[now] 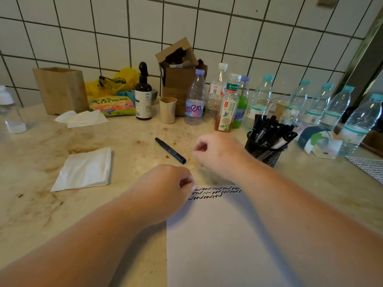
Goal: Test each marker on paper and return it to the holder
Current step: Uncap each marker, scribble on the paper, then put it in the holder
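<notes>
While both forearms reach over the table (128,139), the left hand (165,187) rests on the top left corner of the paper (223,235), fingers curled under; whether they pinch the sheet's edge cannot be told. Beyond the sheet, the right hand (217,154) hovers with fingers loosely curled, holding nothing visible. Wavy black test lines (215,192) run across the paper's top edge. One capped black marker (170,150) lies loose on the table, just left of the right hand. To the right, near that wrist, the mesh holder (264,150) stands full of black markers. Bottles (257,100) line the tiled wall behind, and a folded napkin (85,169) lies to the left.
</notes>
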Action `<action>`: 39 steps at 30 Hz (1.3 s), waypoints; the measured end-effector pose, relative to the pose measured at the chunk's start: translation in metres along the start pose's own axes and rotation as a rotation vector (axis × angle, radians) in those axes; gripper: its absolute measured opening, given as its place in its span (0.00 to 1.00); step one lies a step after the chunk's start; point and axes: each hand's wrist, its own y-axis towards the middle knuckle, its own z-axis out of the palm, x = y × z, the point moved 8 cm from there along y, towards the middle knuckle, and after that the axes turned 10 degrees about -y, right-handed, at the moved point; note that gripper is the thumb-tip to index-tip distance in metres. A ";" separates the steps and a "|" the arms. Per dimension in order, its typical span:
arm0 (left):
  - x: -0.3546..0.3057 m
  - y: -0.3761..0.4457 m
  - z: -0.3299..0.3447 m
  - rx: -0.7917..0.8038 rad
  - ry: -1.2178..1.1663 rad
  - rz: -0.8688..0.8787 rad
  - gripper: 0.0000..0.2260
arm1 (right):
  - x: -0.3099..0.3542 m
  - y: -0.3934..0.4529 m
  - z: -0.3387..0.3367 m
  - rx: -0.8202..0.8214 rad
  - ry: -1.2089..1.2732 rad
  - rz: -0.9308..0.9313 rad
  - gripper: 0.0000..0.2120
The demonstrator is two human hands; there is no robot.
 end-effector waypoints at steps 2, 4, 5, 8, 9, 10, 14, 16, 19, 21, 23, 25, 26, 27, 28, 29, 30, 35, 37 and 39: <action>0.000 0.001 -0.001 -0.004 0.019 0.004 0.07 | 0.005 0.018 0.026 0.092 -0.007 0.045 0.07; -0.002 0.000 -0.003 -0.012 0.030 0.008 0.07 | 0.006 0.032 0.043 0.124 0.016 0.093 0.12; -0.002 0.000 -0.004 -0.016 0.032 0.010 0.07 | 0.006 0.037 0.049 0.133 0.007 0.107 0.15; -0.005 0.000 -0.004 -0.014 0.046 0.025 0.07 | 0.011 0.047 0.059 0.138 -0.115 0.098 0.15; -0.006 0.000 -0.004 -0.013 0.048 0.031 0.08 | 0.013 0.048 0.060 0.131 -0.160 0.088 0.14; -0.007 0.000 -0.004 -0.012 0.048 0.035 0.08 | 0.013 0.048 0.058 0.120 -0.190 0.084 0.14; -0.005 -0.001 -0.006 -0.015 0.011 0.021 0.07 | 0.004 0.036 0.038 0.084 -0.161 0.125 0.14; -0.006 -0.002 -0.009 -0.038 -0.023 0.019 0.07 | -0.006 0.021 0.025 0.083 -0.119 0.147 0.13; -0.006 0.001 -0.017 -0.129 -0.064 0.028 0.06 | -0.026 -0.006 0.001 0.037 0.054 0.156 0.12; -0.005 0.002 -0.023 -0.191 -0.114 0.019 0.07 | -0.041 -0.027 -0.014 0.011 0.157 0.153 0.11; -0.003 0.002 -0.030 -0.253 -0.106 0.019 0.13 | -0.056 -0.044 -0.022 0.010 0.215 0.161 0.10; -0.002 0.003 -0.033 -0.266 -0.042 0.012 0.19 | -0.067 -0.057 -0.023 0.027 0.332 0.154 0.09; -0.003 0.003 -0.032 -0.246 -0.016 0.019 0.21 | -0.070 -0.062 -0.021 0.039 0.432 0.138 0.09; -0.005 0.003 -0.030 -0.216 0.000 0.040 0.22 | -0.071 -0.066 -0.018 0.055 0.539 0.120 0.09; -0.007 0.004 -0.026 -0.181 0.010 0.064 0.22 | -0.072 -0.070 -0.013 0.073 0.630 0.107 0.08; -0.008 0.004 -0.022 -0.144 0.013 0.081 0.21 | -0.073 -0.073 -0.008 0.085 0.705 0.102 0.07; -0.008 0.005 -0.018 -0.113 0.010 0.089 0.20 | -0.074 -0.075 -0.004 0.091 0.771 0.103 0.07; -0.012 0.003 -0.015 -0.071 -0.077 0.146 0.07 | -0.071 -0.076 0.015 0.069 1.315 0.113 0.05; -0.022 -0.002 -0.011 -0.023 -0.084 0.198 0.08 | -0.057 -0.077 0.020 0.153 1.455 0.016 0.11; -0.030 -0.005 -0.008 0.017 -0.054 0.221 0.09 | -0.043 -0.081 0.024 0.221 1.411 -0.077 0.15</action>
